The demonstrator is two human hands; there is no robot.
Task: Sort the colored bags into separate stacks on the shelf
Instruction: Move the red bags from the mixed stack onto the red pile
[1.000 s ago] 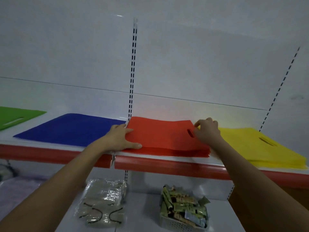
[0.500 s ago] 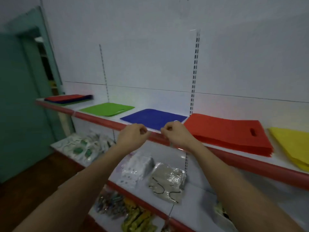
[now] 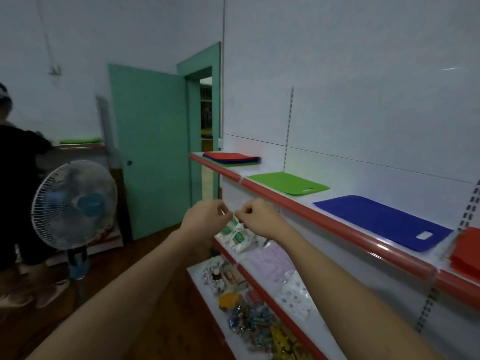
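Two hands: your left hand (image 3: 205,219) and your right hand (image 3: 255,219) are out in front of you, close side by side, in the air just off the front edge of the top shelf (image 3: 337,227).
Hand state: both have curled fingers and hold no bag. The fingertips nearly meet, and I cannot tell if they pinch some tiny thing between them.
Low shelves: under your arms, the lower shelves (image 3: 259,284) hold small packets and bright little goods. They are not part of your job.
Red stack: the red bags (image 3: 467,253) lie far to your right, half cut off at the picture edge.
Blue bag: one flat blue bag (image 3: 376,219) lies on the top shelf, right of your right hand, handle hole at the near end.
Green bag: one flat green bag (image 3: 285,181) lies next along, a bit above and past your right hand.
Mixed pile: the mixed pile (image 3: 231,158) sits at the far end of the shelf by the door, red on top, with blue and green under it.
Which way: the pile is straight ahead and higher than your hands, well apart from them. Its long side runs along the shelf.
Nearer hand: both are about as near, I think; your right one is on the shelf side.
Next: I guess you must step forward and reach up to take the top red bag.
Far off: a fan (image 3: 74,203) and another person (image 3: 18,178) are to your left.
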